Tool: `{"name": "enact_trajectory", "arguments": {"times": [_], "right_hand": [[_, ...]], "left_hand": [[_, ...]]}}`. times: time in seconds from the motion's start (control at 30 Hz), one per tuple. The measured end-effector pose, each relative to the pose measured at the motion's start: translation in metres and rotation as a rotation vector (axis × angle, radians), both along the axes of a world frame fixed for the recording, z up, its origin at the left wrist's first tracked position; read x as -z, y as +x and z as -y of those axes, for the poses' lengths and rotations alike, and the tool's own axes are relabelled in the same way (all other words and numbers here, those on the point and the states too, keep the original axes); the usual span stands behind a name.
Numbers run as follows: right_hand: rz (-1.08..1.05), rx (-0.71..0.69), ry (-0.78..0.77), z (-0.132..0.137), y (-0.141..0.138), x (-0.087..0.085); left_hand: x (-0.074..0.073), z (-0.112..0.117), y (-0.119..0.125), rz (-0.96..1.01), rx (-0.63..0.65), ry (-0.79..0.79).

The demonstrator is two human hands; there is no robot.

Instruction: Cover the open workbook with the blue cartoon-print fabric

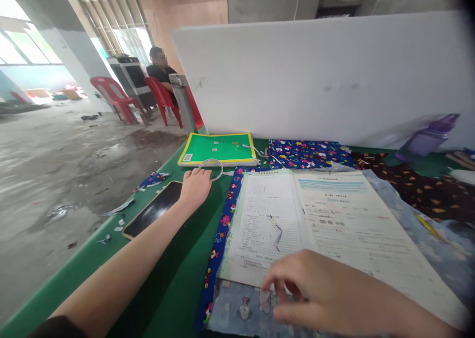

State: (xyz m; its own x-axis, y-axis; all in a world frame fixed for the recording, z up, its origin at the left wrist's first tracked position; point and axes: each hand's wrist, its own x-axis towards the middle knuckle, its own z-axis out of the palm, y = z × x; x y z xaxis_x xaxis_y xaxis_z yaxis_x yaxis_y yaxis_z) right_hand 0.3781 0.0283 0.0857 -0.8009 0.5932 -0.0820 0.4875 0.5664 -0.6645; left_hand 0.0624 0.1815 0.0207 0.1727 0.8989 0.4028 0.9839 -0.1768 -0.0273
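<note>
My left hand (pixel 197 187) reaches over the green table, its fingers closed on the near side of a thin clear ring (pixel 221 169) that looks like a roll of tape. My right hand (pixel 308 288) hovers by the lower edge of an open book (pixel 267 219), fingers curved and apart with nothing between them. Under the book lies patterned blue cloth (pixel 226 214), with a pale printed sheet (pixel 241 308) showing at the bottom. A small twisted strip (pixel 276 231) rests on the left page. Just beyond the ring is a green book with a yellow border (pixel 211 147).
A phone (pixel 156 207) lies beneath my left forearm, beside scraps (pixel 118 222). Folded blue cloth (pixel 308 152) and brown cloth (pixel 419 189) lie farther back. A purple bottle (pixel 426 137) stands before a white board (pixel 315 75). A seated person (pixel 159 71) is beyond the table.
</note>
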Motion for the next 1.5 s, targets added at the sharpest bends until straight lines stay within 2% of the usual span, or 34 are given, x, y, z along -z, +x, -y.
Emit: {"name": "enact_trajectory", "arguments": {"times": [0.07, 0.13, 0.2, 0.3, 0.43, 0.63, 0.83, 0.97, 1.1, 1.37, 1.5], "right_hand": [[-0.004, 0.059, -0.091, -0.022, -0.010, -0.004], [-0.047, 0.176, -0.079, -0.035, -0.016, -0.002], [-0.130, 0.288, -0.040, -0.038, -0.019, 0.005], [-0.280, 0.380, 0.038, -0.036, -0.021, 0.015], [-0.488, 0.452, 0.175, -0.033, -0.025, 0.027], [-0.525, 0.434, 0.233, -0.026, -0.034, 0.039], [-0.507, 0.460, 0.164, -0.025, -0.037, 0.047], [-0.533, 0.496, 0.169, -0.026, -0.035, 0.046], [-0.527, 0.459, 0.175, -0.027, -0.034, 0.047], [-0.452, 0.425, 0.152, -0.028, -0.035, 0.049], [-0.462, 0.402, 0.090, -0.026, -0.035, 0.047]], "left_hand": [[-0.005, 0.001, 0.006, -0.004, -0.009, -0.001], [-0.014, 0.013, 0.019, 0.018, 0.000, 0.014], [-0.023, 0.033, 0.038, 0.159, 0.080, 0.050], [-0.032, 0.070, 0.070, 0.352, 0.247, 0.007], [-0.028, 0.098, 0.097, 0.496, 0.340, -0.034], [-0.014, 0.097, 0.105, 0.513, 0.418, -0.111], [-0.014, 0.098, 0.104, 0.472, 0.375, -0.124], [-0.013, 0.098, 0.103, 0.469, 0.355, -0.152], [-0.010, 0.097, 0.103, 0.473, 0.354, -0.175], [-0.003, 0.093, 0.101, 0.432, 0.438, -0.168], [0.000, 0.090, 0.098, 0.394, 0.448, -0.155]]}}
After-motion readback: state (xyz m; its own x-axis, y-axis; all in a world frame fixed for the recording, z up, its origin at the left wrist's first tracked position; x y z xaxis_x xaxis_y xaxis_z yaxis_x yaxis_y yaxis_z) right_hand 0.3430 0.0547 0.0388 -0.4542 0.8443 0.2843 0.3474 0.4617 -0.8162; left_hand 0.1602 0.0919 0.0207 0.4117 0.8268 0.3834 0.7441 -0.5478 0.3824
